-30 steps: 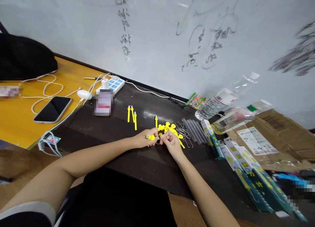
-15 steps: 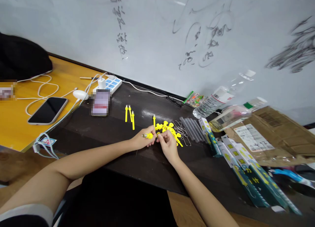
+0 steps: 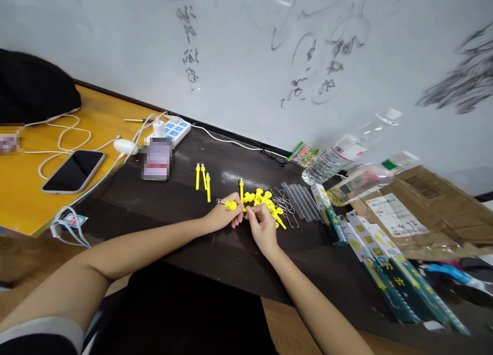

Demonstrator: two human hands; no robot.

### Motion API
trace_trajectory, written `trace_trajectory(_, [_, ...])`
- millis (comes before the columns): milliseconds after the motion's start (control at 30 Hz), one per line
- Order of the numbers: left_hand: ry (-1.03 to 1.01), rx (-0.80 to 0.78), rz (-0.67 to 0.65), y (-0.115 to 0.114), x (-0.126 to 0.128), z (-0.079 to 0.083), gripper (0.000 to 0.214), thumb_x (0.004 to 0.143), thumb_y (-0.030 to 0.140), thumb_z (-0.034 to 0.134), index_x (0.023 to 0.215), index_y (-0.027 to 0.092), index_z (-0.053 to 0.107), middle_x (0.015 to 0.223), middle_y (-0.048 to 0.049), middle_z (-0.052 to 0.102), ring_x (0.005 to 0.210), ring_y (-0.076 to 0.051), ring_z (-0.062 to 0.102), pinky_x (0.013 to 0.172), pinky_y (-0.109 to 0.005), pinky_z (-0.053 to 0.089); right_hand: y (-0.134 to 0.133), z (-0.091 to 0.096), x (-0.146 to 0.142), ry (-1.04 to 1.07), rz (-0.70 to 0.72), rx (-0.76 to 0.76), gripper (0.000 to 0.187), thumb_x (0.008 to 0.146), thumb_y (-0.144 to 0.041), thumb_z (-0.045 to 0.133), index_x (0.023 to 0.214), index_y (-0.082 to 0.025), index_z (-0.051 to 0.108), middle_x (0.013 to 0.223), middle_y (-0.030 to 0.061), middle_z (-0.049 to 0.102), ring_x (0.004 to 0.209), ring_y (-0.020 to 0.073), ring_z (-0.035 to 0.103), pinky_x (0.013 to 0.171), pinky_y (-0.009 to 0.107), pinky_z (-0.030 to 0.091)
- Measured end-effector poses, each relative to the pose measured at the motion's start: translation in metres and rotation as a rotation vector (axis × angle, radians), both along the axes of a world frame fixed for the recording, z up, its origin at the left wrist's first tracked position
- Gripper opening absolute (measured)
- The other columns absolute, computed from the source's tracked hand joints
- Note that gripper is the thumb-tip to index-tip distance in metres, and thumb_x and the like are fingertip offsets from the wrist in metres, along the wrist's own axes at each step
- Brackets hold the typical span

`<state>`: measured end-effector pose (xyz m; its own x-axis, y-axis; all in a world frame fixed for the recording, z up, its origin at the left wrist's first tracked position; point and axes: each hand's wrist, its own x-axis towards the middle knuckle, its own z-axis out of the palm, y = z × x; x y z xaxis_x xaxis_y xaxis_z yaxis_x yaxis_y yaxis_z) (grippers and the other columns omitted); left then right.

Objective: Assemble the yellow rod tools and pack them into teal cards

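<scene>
My left hand (image 3: 227, 213) is closed around a yellow spring scale rod (image 3: 231, 205), whose metal spring end sticks out to the upper left. My right hand (image 3: 264, 225) pinches a small yellow piece (image 3: 247, 209) at the other end, its exact shape hidden by fingers. The two hands almost touch, just above the dark table (image 3: 231, 257). Right behind them lies a pile of yellow plastic parts (image 3: 269, 203). One yellow rod with a metal tip (image 3: 241, 189) stands out just beyond my left hand. Several similar rods (image 3: 208, 186) lie farther left.
Right of the pile are wire hooks (image 3: 285, 206), clear tubes (image 3: 302, 201) and printed boxes (image 3: 389, 267). Plastic bottles (image 3: 339, 157) and a cardboard parcel (image 3: 431, 211) sit behind. At left are a phone (image 3: 75, 171), white cables and a power strip (image 3: 177, 129).
The rod in my left hand has shifted slightly up and left, and more of its metal spring end shows. My right hand keeps its pinch in nearly the same place.
</scene>
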<state>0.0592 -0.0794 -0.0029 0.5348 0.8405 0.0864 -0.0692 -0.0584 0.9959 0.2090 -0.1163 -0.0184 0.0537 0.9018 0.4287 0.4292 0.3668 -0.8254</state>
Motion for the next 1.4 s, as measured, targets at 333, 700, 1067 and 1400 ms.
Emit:
trace_trajectory(333, [0.269,0.443,-0.078,0.0,-0.012,0.013,0.014,0.083,0.03,0.05,0.076,0.019,0.043,0.07,0.0017,0.06,0.061,-0.011,0.056,0.058,-0.021,0.041,0.006,-0.001,-0.009,0.324,0.09,-0.12,0.025,0.084,-0.037,0.058,0.071,-0.023,0.043,0.057,-0.0032,0.056,0.053,0.0143,0.056,0.057,0.029,0.046])
trace_trajectory(700, [0.225,0.26,0.184,0.0,-0.004,0.009,0.019,0.086,0.032,0.044,0.072,0.019,0.043,0.059,0.0063,0.046,0.047,-0.007,0.042,0.048,-0.02,0.035,0.004,-0.002,-0.01,0.305,0.108,-0.086,0.022,0.085,-0.036,0.057,0.075,-0.021,0.045,0.063,-0.003,0.058,0.057,0.0124,0.058,0.059,0.027,0.049])
trace_trajectory(1067, [0.34,0.372,0.09,0.005,-0.009,0.013,0.012,0.084,0.026,0.046,0.074,0.019,0.044,0.065,0.0046,0.053,0.057,-0.01,0.048,0.056,-0.022,0.036,0.009,0.0,-0.007,0.46,0.116,-0.18,0.031,0.079,-0.042,0.063,0.071,-0.022,0.041,0.054,-0.0065,0.057,0.045,0.0095,0.055,0.046,0.023,0.051])
trace_trajectory(1400, [0.436,0.606,-0.108,0.017,-0.016,0.0,0.014,0.085,0.03,0.046,0.078,0.018,0.047,0.071,0.0021,0.057,0.06,-0.01,0.051,0.056,-0.021,0.034,0.01,-0.004,-0.004,0.433,0.145,-0.27,0.034,0.077,-0.044,0.064,0.069,-0.022,0.04,0.053,-0.0062,0.057,0.045,0.0101,0.056,0.048,0.023,0.051])
